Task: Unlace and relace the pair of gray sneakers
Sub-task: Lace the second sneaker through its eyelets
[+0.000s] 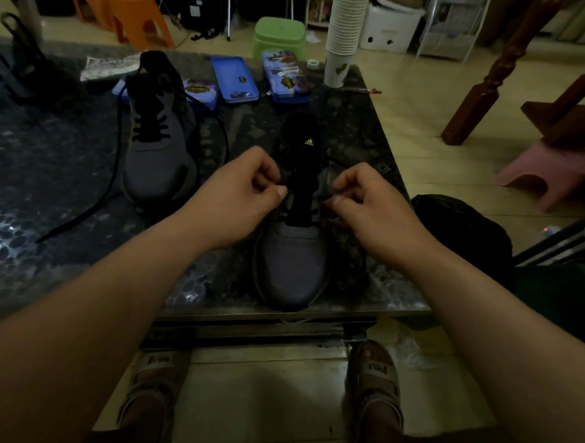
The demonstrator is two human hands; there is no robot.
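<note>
Centrally, gray sneaker (292,254) between left hand (240,193), right hand (366,202), lace (330,161) pinched

Near sneaker (291,264) at centre of tabletop (50,163), toe to 6 o'clock, tongue up. Left hand (240,193) at its 9 o'clock side, thumb and forefinger pinching the lace (326,196). Right hand (366,199) at 3 o'clock side, pinching the same lace. Far sneaker (159,149) at 10 o'clock, partly laced. Its loose lace (85,212) trails toward 8 o'clock. Cups (345,24) stacked at 1 o'clock.

The speckled table (34,170) bears a near sneaker (292,264), a far sneaker (159,159), blue cases (234,78) and paper cups (342,37).
</note>
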